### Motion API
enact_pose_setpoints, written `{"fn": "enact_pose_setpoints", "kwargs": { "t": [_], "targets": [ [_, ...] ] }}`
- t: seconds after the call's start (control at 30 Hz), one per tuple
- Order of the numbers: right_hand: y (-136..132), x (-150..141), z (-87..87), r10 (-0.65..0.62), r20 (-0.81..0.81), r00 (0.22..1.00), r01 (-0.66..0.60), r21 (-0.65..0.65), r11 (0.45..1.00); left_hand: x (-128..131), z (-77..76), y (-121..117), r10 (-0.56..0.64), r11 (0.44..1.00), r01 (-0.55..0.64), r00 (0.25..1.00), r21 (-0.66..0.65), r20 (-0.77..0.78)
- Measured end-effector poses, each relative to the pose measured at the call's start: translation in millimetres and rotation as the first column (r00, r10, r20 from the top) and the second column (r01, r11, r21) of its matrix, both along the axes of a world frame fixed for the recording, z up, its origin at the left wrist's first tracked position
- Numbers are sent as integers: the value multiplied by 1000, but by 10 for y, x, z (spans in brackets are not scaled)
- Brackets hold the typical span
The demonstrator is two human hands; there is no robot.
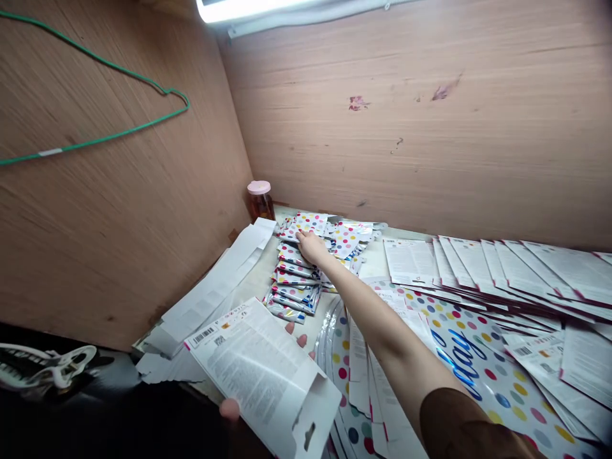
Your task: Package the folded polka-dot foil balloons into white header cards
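Note:
My left hand [301, 341] grips a flat white printed carton [265, 370], thumb along one edge and fingertips showing past the other. The carton carries a barcode and fine print, and its flap with a hang hole is open at the near end. At the far side of the table, my right hand [312, 247] is closed at the top of a row of overlapping polka-dot foil packets [296, 280]. Its fingertips seem to pinch one packet, partly hidden by the hand. More polka-dot packets [347, 239] lie just to its right.
White cartons [502, 268] are fanned out on the right, over a polka-dot foil sheet [507, 382] with blue lettering. Folded white paper [215, 287] lies along the left wall. A pink-lidded jar [261, 201] stands in the corner; a white claw clip [48, 366] is at left.

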State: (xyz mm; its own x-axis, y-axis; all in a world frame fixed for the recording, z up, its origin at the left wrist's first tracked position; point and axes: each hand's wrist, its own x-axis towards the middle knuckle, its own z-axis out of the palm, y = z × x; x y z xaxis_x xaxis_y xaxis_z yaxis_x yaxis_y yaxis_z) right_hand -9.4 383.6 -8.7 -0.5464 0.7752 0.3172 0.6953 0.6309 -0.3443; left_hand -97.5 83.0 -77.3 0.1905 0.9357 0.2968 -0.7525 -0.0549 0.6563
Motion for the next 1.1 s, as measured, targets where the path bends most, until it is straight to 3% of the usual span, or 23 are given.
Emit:
{"fn": "enact_pose_setpoints", "kwargs": {
  "t": [0.1, 0.23, 0.27, 0.33, 0.43, 0.53, 0.67, 0.9, 1.0, 1.1],
  "targets": [
    [-277, 308, 150, 68, -60, 996, -66, 35, 997, 6, 157, 51, 81, 997, -78, 983, -28, 162],
    [-1089, 1026, 359, 185, -210, 960, -170, 90, 981, 121, 483, 277, 311, 947, -268, 904, -179, 292],
    [-1323, 1227, 400, 242, -332, 912, -218, 107, 970, 160, 556, 341, 383, 916, -323, 878, -236, 285],
    [-1752, 1584, 461, 333, -400, 854, -319, 103, 942, 243, 664, 450, 514, 840, -438, 831, -321, 211],
    [-2203, 1892, 476, 454, -213, 865, -428, 159, 890, 384, 721, 533, 629, 746, -572, 774, -341, 77],
    [-2428, 1927, 406, 384, 43, 922, -380, 291, 878, 542, 698, 510, 580, 761, -539, 815, -362, 6],
    [-2573, 1816, 300, 229, 128, 965, -260, 342, 903, 705, 660, 403, 382, 848, -368, 923, -380, -42],
    [-2776, 1734, 215, 81, 315, 946, -214, 416, 884, 836, 746, 301, 378, 813, -355, 925, -461, -45],
    [-2839, 1662, 217, 48, 312, 949, -184, 425, 886, 956, 725, 263, 322, 841, -316, 945, -439, -62],
    [-2918, 1639, 259, 98, 154, 983, -150, 373, 916, 1048, 688, 260, 245, 871, -266, 964, -413, -105]
  ]
}}
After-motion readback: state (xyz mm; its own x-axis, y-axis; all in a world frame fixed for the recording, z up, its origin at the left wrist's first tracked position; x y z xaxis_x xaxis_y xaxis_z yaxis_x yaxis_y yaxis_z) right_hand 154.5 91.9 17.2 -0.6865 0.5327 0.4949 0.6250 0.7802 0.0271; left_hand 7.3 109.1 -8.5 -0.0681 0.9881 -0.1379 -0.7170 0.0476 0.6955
